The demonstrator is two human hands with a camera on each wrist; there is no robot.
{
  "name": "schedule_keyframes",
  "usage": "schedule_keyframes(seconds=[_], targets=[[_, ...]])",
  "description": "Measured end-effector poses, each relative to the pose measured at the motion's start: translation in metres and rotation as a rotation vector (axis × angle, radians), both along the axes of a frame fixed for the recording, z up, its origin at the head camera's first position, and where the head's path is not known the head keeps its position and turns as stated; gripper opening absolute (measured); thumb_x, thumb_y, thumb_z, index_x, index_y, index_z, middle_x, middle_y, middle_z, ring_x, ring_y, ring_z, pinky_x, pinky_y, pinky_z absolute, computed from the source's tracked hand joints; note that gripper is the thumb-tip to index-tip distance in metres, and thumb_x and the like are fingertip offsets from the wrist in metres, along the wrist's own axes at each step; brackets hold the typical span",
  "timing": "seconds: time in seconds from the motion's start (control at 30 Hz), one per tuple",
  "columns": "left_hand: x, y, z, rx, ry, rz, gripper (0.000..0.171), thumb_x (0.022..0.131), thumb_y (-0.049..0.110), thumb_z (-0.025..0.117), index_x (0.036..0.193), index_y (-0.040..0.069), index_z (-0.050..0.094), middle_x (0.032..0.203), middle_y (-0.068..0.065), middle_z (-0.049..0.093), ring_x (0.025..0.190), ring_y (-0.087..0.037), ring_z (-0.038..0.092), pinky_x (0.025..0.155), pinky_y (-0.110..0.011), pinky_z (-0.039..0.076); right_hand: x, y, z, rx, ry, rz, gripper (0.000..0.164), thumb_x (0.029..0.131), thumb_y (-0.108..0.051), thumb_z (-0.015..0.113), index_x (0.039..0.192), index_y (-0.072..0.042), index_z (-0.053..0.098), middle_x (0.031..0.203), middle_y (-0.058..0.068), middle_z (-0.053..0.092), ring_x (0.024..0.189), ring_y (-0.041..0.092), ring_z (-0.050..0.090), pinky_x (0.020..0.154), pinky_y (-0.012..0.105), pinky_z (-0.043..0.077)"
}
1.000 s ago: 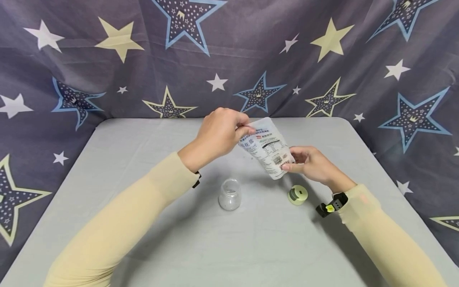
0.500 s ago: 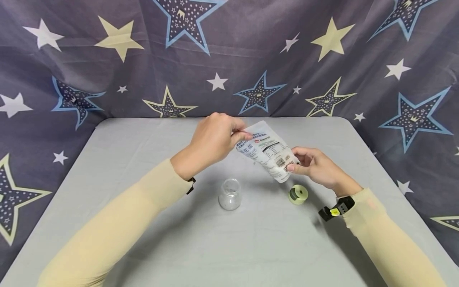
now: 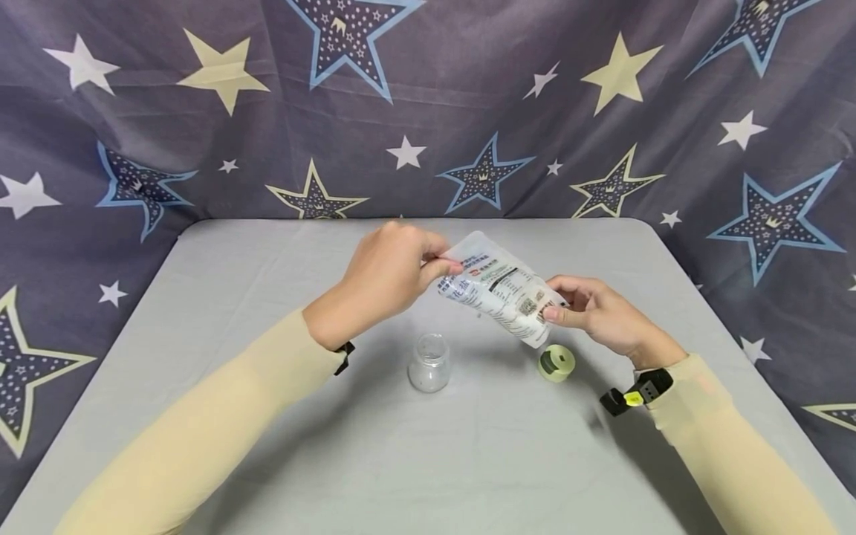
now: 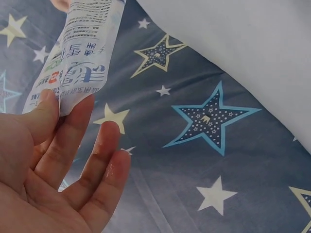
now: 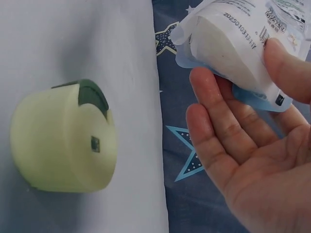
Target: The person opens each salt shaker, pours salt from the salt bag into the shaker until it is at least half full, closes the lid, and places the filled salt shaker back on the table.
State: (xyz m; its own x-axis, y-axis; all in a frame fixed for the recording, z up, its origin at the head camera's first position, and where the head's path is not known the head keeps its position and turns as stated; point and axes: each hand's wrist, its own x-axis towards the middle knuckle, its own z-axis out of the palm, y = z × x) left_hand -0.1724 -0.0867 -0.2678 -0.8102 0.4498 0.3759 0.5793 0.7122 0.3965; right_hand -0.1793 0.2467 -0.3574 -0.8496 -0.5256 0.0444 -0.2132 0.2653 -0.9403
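Between my two hands a white printed pouch (image 3: pixel 504 290) is held tilted above the table, its left end higher. My left hand (image 3: pixel 388 271) pinches the upper left end between thumb and fingers; the left wrist view shows the pouch (image 4: pixel 90 53) in that pinch. My right hand (image 3: pixel 605 316) grips the lower right end, thumb on the printed face and fingers behind. A whitish mass bulges at the pouch's (image 5: pixel 228 48) bottom in the right wrist view. Below and left of the pouch, a clear glass jar (image 3: pixel 429 364) stands upright without a lid.
A pale green lid (image 3: pixel 556 362) with a dark green flap lies on the table just below the right hand. The grey-covered table (image 3: pixel 495 461) ends at a dark star-patterned curtain (image 3: pixel 455 89) at the back and sides.
The left hand has moved left and lower, the right hand slightly right and down. The pouch has gone with them and lies flatter now. Jar and lid have stayed put.
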Motion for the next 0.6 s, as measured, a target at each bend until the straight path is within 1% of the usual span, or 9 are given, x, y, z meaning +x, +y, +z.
schedule_keyframes(seconds=[0.13,0.2,0.37,0.47,0.6], targets=[[0.002,-0.004,-0.002,0.021,-0.040,-0.012,0.025,0.090,0.035,0.080,0.073,0.019,0.072,0.065,0.009,0.062,0.062,-0.017,0.048,0.060,-0.035,0.037,0.001,0.000,0.002,-0.006,-0.003,0.007,0.019,0.097,-0.001,0.067,0.115,0.002,0.067,0.106,0.008,0.071,0.097,0.021,0.066,0.087,0.032,0.054],[0.003,-0.006,-0.003,0.030,-0.062,-0.025,0.020,0.089,0.034,0.081,0.076,0.020,0.075,0.068,0.011,0.066,0.063,-0.016,0.048,0.061,-0.034,0.037,0.002,0.000,0.003,-0.005,-0.006,0.011,0.019,0.097,-0.001,0.067,0.115,0.001,0.067,0.106,0.008,0.071,0.097,0.021,0.065,0.087,0.031,0.053],[0.005,-0.011,-0.003,0.045,-0.123,-0.057,0.008,0.087,0.030,0.084,0.085,0.023,0.081,0.076,0.015,0.073,0.069,-0.014,0.053,0.067,-0.034,0.039,0.002,0.000,0.003,-0.014,-0.015,0.027,0.019,0.097,-0.001,0.066,0.116,0.001,0.067,0.107,0.008,0.071,0.099,0.022,0.065,0.089,0.032,0.053],[0.006,-0.014,-0.004,0.058,-0.147,-0.072,0.008,0.087,0.028,0.084,0.085,0.022,0.081,0.077,0.016,0.073,0.071,-0.014,0.054,0.069,-0.034,0.039,0.002,0.000,0.003,-0.030,-0.016,0.034,0.019,0.097,0.001,0.065,0.116,0.001,0.067,0.107,0.007,0.071,0.100,0.021,0.065,0.089,0.031,0.052],[0.008,-0.017,-0.005,0.074,-0.168,-0.074,0.008,0.087,0.027,0.085,0.083,0.022,0.081,0.075,0.015,0.073,0.070,-0.012,0.055,0.068,-0.033,0.040,0.003,0.001,0.005,-0.042,-0.010,0.040,0.019,0.097,0.002,0.065,0.116,0.000,0.068,0.106,0.007,0.072,0.099,0.020,0.065,0.088,0.030,0.052]])
